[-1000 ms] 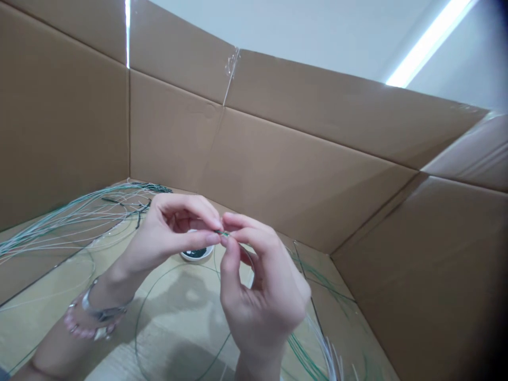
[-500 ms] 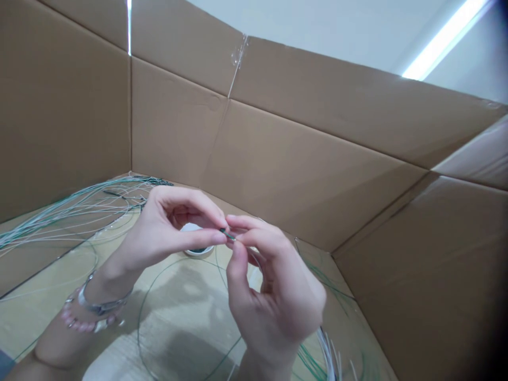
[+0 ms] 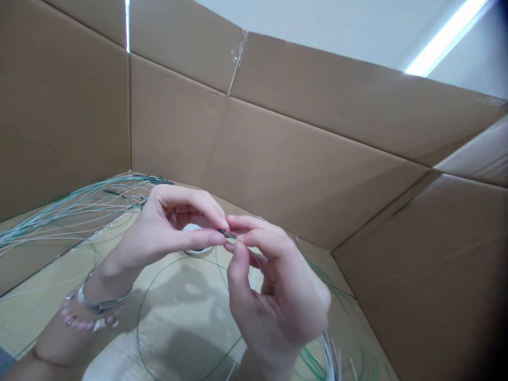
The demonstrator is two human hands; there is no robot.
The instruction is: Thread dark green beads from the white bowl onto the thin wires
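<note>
In front of me my left hand (image 3: 161, 227) pinches a small dark tip (image 3: 223, 231) between thumb and forefinger. From that tip a short stretch of green wire (image 3: 229, 236) runs across to my right hand (image 3: 280, 286), whose thumb and fingers are closed on it. A pale wire (image 3: 260, 264) curves down inside my right palm. Both hands' fingertips nearly meet above the table. Behind my left fingers a small round white container (image 3: 200, 252) is partly hidden; its contents cannot be made out.
Green and white wires (image 3: 75, 206) with dark ends lie in a bundle at the back left. More wires (image 3: 313, 362) lie at the right. A thin green wire loop (image 3: 138, 323) rests on the yellowish tabletop (image 3: 178, 323). Cardboard walls (image 3: 286, 159) enclose the back and sides.
My right hand has shifted very slightly right, and a little more of the green wire shows between the fingertips. My left hand keeps its pinch.
</note>
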